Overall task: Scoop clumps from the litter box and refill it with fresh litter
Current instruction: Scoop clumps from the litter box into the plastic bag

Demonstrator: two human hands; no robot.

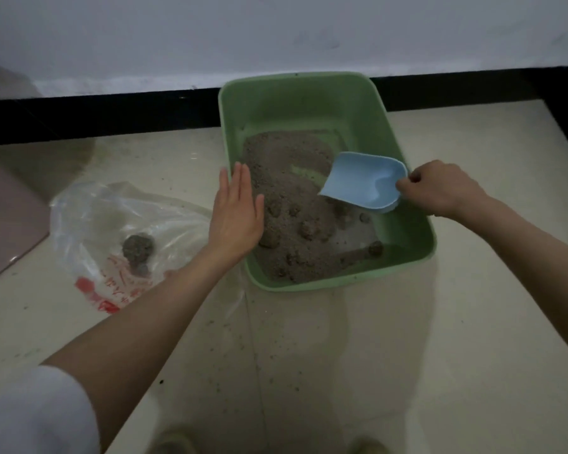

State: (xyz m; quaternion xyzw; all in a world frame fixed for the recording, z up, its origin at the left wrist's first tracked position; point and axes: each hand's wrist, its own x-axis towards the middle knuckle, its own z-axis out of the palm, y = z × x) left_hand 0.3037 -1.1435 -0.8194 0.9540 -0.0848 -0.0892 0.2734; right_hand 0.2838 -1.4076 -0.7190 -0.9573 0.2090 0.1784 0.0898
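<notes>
Head camera looked down on a green litter box [404, 139] that sat on a pale tiled floor [341, 355], its far end close to a dark baseboard [112, 109]. Grey-brown litter [286, 198] covered most of the bottom, with several rounded clumps [309, 229] toward the near end and bare green patches showing. The right hand [440, 188] pinched the back end of a light blue scoop [361, 180] at the box's right wall, the scoop's wide mouth angled down toward the litter. The left hand [238, 211] was flat, fingers straight and together, over the box's left rim. Left of the box lay a clear plastic bag [118, 231] with red print, and a dark clump [137, 249] sat in it.
</notes>
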